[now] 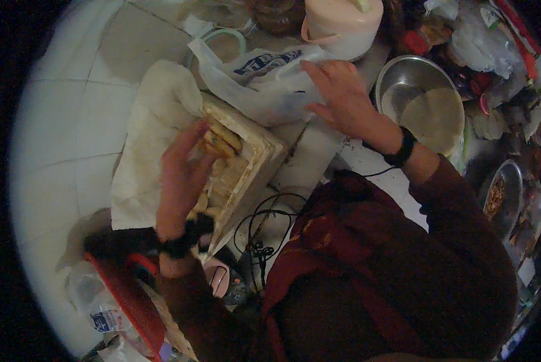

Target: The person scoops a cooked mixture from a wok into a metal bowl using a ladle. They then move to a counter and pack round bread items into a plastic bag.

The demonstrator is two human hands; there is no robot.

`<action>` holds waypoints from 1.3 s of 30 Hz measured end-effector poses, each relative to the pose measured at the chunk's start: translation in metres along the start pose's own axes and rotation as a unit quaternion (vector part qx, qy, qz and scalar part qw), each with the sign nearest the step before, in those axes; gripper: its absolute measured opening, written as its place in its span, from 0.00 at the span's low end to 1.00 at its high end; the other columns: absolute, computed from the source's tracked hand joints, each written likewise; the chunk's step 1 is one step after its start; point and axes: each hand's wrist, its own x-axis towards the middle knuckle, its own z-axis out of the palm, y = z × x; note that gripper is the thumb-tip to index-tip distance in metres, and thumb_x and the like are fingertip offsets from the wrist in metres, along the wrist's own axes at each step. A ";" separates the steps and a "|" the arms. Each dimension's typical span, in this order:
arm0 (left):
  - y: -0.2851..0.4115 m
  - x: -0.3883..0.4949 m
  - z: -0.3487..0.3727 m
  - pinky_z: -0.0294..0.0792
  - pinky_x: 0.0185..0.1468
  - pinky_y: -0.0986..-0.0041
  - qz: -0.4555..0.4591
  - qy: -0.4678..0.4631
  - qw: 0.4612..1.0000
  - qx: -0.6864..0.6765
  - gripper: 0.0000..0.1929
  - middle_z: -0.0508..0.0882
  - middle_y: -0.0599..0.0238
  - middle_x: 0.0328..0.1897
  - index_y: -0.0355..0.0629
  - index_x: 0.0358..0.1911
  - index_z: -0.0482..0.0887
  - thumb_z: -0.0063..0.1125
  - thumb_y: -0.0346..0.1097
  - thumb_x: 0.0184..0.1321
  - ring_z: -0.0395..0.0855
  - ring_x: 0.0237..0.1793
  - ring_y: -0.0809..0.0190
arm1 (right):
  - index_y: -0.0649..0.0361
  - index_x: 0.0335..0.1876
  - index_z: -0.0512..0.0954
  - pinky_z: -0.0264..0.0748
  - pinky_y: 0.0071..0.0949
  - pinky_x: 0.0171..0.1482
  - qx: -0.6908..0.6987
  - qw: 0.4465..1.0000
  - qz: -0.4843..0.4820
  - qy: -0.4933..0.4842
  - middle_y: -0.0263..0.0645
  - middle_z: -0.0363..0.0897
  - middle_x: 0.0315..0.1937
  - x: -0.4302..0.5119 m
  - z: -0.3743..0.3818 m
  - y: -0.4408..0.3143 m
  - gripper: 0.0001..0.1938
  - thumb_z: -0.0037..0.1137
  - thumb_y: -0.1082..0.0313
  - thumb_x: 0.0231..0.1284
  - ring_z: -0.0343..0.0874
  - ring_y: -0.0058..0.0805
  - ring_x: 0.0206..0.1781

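My left hand (184,167) reaches over an open foam box (263,147), blurred, with its thumb and fingers apart. Long golden-brown food pieces (225,137) lie inside near the fingertips, and paler ones sit lower in the box. A stained off-white cloth or sheet (144,149) drapes over the box's left side. My right hand (343,97) is at a white plastic bag (257,97) with printing on it. Its thumb and index finger are spread against the plastic. Whether the other fingers grip the bag is hidden.
A pink-and-white lidded bucket (343,27) stands beyond the bag. Right of my right hand is a metal basin (419,99) with cloudy liquid. Black cables (270,221) loop on the tiled floor (103,122). A red dustpan-like object (130,301) lies lower left; a food dish (501,194) is at right.
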 end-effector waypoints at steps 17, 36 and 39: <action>0.017 0.063 0.088 0.69 0.38 0.59 0.129 -0.233 0.944 0.195 0.06 0.77 0.53 0.31 0.42 0.29 0.78 0.48 0.31 0.49 0.77 0.34 0.50 | 0.64 0.41 0.72 0.72 0.26 0.42 0.162 0.968 0.029 0.187 0.42 0.76 0.37 0.021 -0.044 0.014 0.12 0.55 0.68 0.53 0.76 0.32 0.39; -0.023 0.091 0.082 0.68 0.46 0.62 0.173 -0.235 0.936 0.197 0.16 0.78 0.58 0.34 0.42 0.37 0.80 0.60 0.34 0.40 0.76 0.40 0.49 | 0.61 0.40 0.72 0.71 0.44 0.40 0.130 0.930 0.044 -0.340 0.46 0.75 0.38 0.033 0.034 0.011 0.12 0.53 0.65 0.51 0.75 0.50 0.39; -0.024 0.089 0.062 0.68 0.46 0.62 0.137 -0.210 0.962 0.111 0.17 0.78 0.58 0.35 0.41 0.37 0.79 0.61 0.36 0.41 0.75 0.41 0.49 | 0.61 0.40 0.72 0.71 0.44 0.41 0.078 0.952 0.078 -0.286 0.49 0.75 0.38 0.036 0.046 0.029 0.14 0.55 0.62 0.50 0.75 0.49 0.40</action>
